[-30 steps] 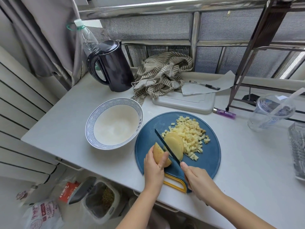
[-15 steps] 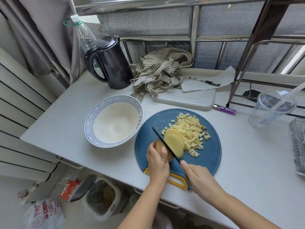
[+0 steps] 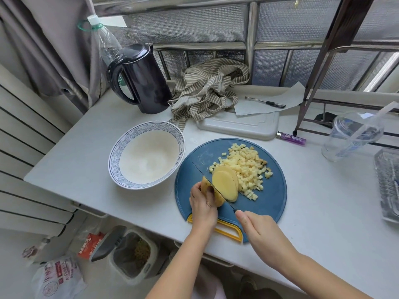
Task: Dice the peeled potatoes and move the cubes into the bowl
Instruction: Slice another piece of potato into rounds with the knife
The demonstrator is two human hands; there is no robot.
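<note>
Head camera, looking down on a white worktop (image 3: 75,160): a person slices a peeled potato on a round blue cutting board (image 3: 269,201). The left hand (image 3: 204,205) clasps the uncut potato end (image 3: 217,198) with curled fingers, while the right hand (image 3: 259,229) is wrapped around the handle of a dark-bladed knife (image 3: 203,175), one finger stretched towards the blade. The blade stands between the held end and the round slices (image 3: 225,183), which lean against a heap of potato cubes (image 3: 246,167) on the board's far half. The patterned bowl (image 3: 114,160), just left of the board, holds no cubes. The work appears to be at the slicing stage. The next move seems to call for more slices, then cross-cuts into cubes, before the heap goes into the bowl. The knife handle is hidden inside the right fist and the left fingertips, close to the blade, are partly hidden by the potato. Whether the edge has reached the board cannot be told. A clear tray (image 3: 388,184) is cut off at the right edge.
</note>
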